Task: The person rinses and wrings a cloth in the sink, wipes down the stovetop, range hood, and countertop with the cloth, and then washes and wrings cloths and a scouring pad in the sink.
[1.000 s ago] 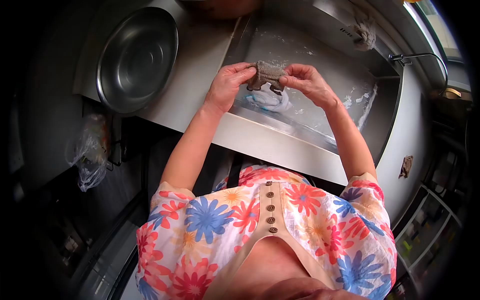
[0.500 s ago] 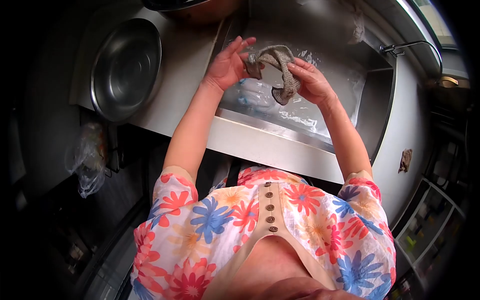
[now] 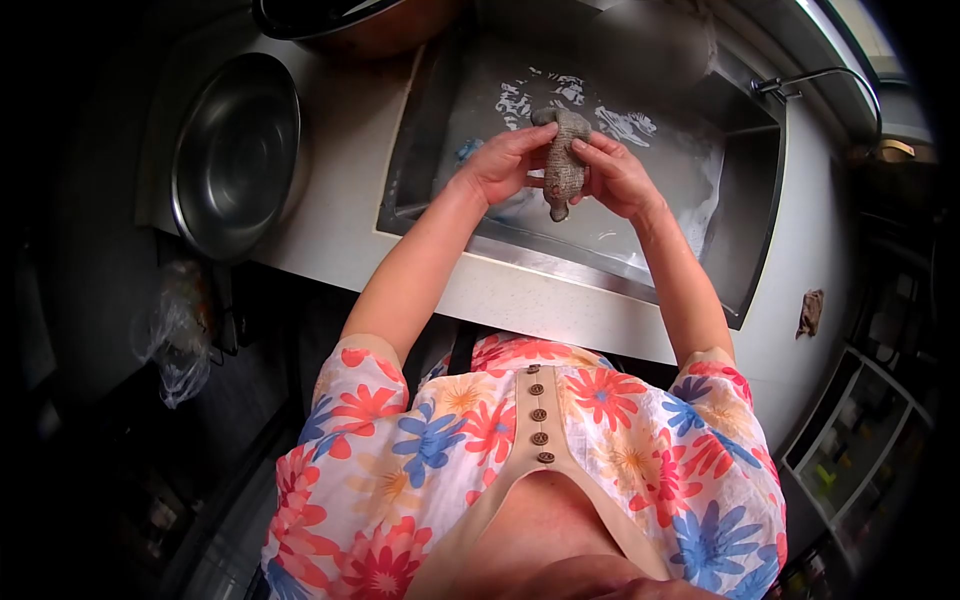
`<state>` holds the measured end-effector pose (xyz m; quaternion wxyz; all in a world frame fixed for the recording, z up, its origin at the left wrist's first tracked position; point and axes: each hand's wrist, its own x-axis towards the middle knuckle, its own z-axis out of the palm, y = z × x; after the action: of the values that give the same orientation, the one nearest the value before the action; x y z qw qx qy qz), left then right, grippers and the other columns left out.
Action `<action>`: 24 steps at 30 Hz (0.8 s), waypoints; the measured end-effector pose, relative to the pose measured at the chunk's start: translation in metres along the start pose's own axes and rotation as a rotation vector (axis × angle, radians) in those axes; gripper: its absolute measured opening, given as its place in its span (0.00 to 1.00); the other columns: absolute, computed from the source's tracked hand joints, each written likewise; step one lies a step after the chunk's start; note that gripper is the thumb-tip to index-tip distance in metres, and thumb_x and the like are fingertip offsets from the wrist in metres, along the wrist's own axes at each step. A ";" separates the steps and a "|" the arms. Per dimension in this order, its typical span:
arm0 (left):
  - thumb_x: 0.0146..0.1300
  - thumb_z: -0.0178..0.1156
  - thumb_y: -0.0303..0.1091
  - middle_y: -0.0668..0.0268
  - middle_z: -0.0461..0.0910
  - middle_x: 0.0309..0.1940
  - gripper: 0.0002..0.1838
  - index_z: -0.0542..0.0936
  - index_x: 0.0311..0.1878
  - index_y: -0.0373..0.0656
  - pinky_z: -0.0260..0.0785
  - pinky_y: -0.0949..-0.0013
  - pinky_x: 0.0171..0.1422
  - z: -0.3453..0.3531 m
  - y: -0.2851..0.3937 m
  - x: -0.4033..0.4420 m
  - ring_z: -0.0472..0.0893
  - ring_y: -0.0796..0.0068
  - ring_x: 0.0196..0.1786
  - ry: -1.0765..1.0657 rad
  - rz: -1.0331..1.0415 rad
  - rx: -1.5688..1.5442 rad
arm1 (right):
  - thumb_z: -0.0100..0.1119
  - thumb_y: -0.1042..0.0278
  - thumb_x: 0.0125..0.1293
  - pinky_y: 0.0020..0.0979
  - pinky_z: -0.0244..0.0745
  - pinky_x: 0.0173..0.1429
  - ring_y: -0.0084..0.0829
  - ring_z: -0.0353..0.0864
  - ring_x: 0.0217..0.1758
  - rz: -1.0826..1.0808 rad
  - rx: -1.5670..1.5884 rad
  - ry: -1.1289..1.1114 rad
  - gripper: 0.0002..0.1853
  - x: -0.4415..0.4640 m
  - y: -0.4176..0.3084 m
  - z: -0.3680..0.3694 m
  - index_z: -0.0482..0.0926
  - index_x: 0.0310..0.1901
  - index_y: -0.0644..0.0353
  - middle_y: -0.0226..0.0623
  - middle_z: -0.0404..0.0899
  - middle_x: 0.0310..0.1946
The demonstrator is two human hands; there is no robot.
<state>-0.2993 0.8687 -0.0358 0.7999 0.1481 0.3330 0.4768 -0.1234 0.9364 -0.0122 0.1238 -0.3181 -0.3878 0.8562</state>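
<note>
A grey-brown knitted cloth [image 3: 565, 170] hangs bunched lengthwise between my hands, above the sink [image 3: 460, 225]. My left hand [image 3: 508, 163] pinches its left side near the top, thumb on the fabric. On the other side, my right hand [image 3: 614, 172] holds it with thumb and fingers. Water with patches of foam [image 3: 625, 125] lies in the sink below. A white and blue cloth [image 3: 468, 150] in the water is mostly hidden behind my left hand.
An oval metal basin [image 3: 235, 155] stands on the counter [image 3: 340, 150] at left, with a large pot [image 3: 370, 30] behind. The faucet [image 3: 820, 75] is at upper right. A small brown rag [image 3: 810, 313] lies on the right counter. A plastic bag [image 3: 178, 335] hangs at lower left.
The knitted cloth has gone from stretched between my hands, then loosely looped, to bunched and hanging vertically. My left hand opened away from it, then came back onto it. The view has shifted slightly.
</note>
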 end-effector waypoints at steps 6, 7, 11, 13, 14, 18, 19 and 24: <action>0.60 0.56 0.31 0.67 0.77 0.41 0.10 0.74 0.45 0.44 0.68 0.63 0.51 -0.022 -0.001 0.010 0.76 0.72 0.45 0.140 0.171 -0.033 | 0.53 0.60 0.65 0.25 0.76 0.32 0.22 0.79 0.34 -0.072 -0.094 0.267 0.13 -0.006 0.002 -0.013 0.75 0.46 0.57 0.30 0.79 0.36; 0.60 0.57 0.31 0.67 0.77 0.40 0.10 0.74 0.45 0.44 0.69 0.63 0.51 -0.021 0.002 0.008 0.76 0.72 0.44 0.186 0.169 -0.005 | 0.53 0.61 0.64 0.24 0.76 0.32 0.21 0.79 0.34 -0.089 -0.108 0.295 0.13 -0.007 0.002 -0.017 0.75 0.46 0.57 0.30 0.79 0.36; 0.57 0.60 0.30 0.70 0.78 0.34 0.13 0.75 0.46 0.44 0.69 0.73 0.40 -0.012 0.015 0.008 0.77 0.79 0.35 0.345 0.122 0.216 | 0.52 0.65 0.65 0.20 0.74 0.32 0.19 0.78 0.33 -0.132 -0.103 0.281 0.13 -0.005 0.002 -0.027 0.75 0.48 0.59 0.29 0.79 0.36; 0.55 0.61 0.27 0.69 0.78 0.34 0.15 0.75 0.47 0.42 0.70 0.74 0.40 -0.002 0.025 0.006 0.77 0.80 0.35 0.210 0.262 0.232 | 0.52 0.68 0.65 0.19 0.75 0.32 0.18 0.78 0.33 -0.182 -0.143 0.265 0.13 -0.006 -0.007 -0.024 0.74 0.50 0.60 0.30 0.79 0.35; 0.55 0.61 0.26 0.69 0.78 0.34 0.15 0.75 0.47 0.42 0.70 0.75 0.40 0.007 0.032 0.002 0.77 0.80 0.35 0.139 0.334 0.240 | 0.52 0.69 0.65 0.20 0.75 0.34 0.19 0.78 0.34 -0.279 -0.142 0.239 0.13 -0.014 -0.019 -0.013 0.74 0.50 0.61 0.30 0.79 0.35; 0.54 0.59 0.20 0.68 0.79 0.38 0.12 0.78 0.43 0.40 0.70 0.75 0.49 0.037 0.051 -0.025 0.77 0.80 0.39 0.009 0.531 0.311 | 0.51 0.75 0.63 0.24 0.76 0.40 0.20 0.78 0.39 -0.466 -0.239 0.105 0.12 -0.036 -0.047 -0.003 0.76 0.48 0.63 0.32 0.79 0.36; 0.54 0.58 0.19 0.69 0.79 0.37 0.11 0.79 0.42 0.39 0.69 0.76 0.48 0.024 0.043 -0.016 0.76 0.80 0.39 0.040 0.519 0.341 | 0.50 0.77 0.62 0.24 0.76 0.42 0.21 0.78 0.40 -0.460 -0.286 0.065 0.12 -0.035 -0.045 -0.008 0.76 0.47 0.63 0.32 0.79 0.36; 0.50 0.50 0.14 0.71 0.78 0.30 0.11 0.80 0.32 0.38 0.66 0.78 0.46 -0.003 0.034 0.008 0.74 0.84 0.37 0.162 0.614 0.618 | 0.47 0.81 0.57 0.23 0.74 0.43 0.22 0.78 0.37 -0.343 -0.266 0.196 0.11 -0.004 -0.026 -0.032 0.79 0.38 0.62 0.31 0.79 0.34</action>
<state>-0.3212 0.8926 -0.0225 0.5106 0.4345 0.4620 0.5806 -0.1008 0.9714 -0.0071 0.2615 -0.3425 -0.5318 0.7290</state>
